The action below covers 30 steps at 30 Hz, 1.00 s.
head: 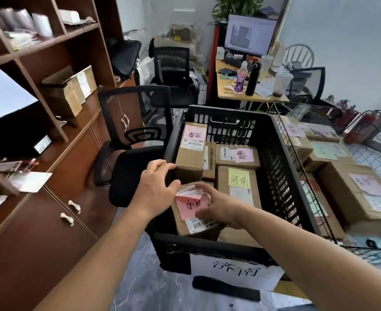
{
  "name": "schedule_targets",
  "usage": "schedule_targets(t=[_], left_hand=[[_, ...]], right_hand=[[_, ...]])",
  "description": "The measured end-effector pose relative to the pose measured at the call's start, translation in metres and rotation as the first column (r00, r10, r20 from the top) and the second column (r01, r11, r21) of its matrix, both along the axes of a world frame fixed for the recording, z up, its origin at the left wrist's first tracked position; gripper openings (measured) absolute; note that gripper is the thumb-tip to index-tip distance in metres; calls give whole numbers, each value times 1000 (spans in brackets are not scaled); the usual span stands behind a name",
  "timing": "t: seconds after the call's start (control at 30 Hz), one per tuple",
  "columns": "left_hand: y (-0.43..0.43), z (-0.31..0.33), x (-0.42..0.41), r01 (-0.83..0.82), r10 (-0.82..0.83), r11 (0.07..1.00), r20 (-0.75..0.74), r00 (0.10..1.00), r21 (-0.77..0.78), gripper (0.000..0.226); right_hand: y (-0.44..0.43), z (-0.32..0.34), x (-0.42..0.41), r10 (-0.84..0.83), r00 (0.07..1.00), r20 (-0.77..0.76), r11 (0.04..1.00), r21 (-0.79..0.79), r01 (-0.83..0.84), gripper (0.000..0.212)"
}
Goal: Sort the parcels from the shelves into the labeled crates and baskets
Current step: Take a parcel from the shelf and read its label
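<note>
Brown cardboard parcel (pixel 179 223), pink note (pixel 188 205), barcode label (pixel 200 224), left hand (pixel 155 189) released, right hand (pixel 217 208) grip unclear

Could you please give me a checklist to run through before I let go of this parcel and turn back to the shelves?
1. Pink note on the parcel matches the crate's white label: ok.
2. Parcel inside the walls of the black crate: ok, near-left corner.
3. Parcel lying flat: cannot tell; it looks slightly tilted.
4. Right hand grip released: cannot tell; its fingers lie on the parcel's top.
5. Left hand free: ok, open, holding nothing.
6. Shelves emptied: not ok; a cardboard box sits there.
</note>
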<state>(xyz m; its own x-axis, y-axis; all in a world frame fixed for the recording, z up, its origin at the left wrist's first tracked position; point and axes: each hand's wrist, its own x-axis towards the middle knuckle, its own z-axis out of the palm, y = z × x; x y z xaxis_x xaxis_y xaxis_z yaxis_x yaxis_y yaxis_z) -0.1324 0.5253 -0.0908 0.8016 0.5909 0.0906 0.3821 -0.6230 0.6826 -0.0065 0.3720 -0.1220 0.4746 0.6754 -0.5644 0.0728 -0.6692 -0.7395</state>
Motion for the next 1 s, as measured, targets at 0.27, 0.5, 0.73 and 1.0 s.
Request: schedule_targets(t=[0.27,0.5,0.73,1.0], left_hand=[[-2,-1,1,-15,14,1000,20,1000,18,44],[-4,0,0,-32,32,998,1,999,60,43],[-7,2,-2,-38,39,997,-13,999,65,43],[-9,3,0,-43,45,996,-26,999,73,48]], right_hand=[[-2,-6,-1,-58,998,-20,998,13,58,90],[-4,-11,2,-90,995,45,996,28,89,84],[-7,-12,6,-140,987,74,990,29,138,74],[11,-14,-8,-118,990,83,988,107,109,89]])
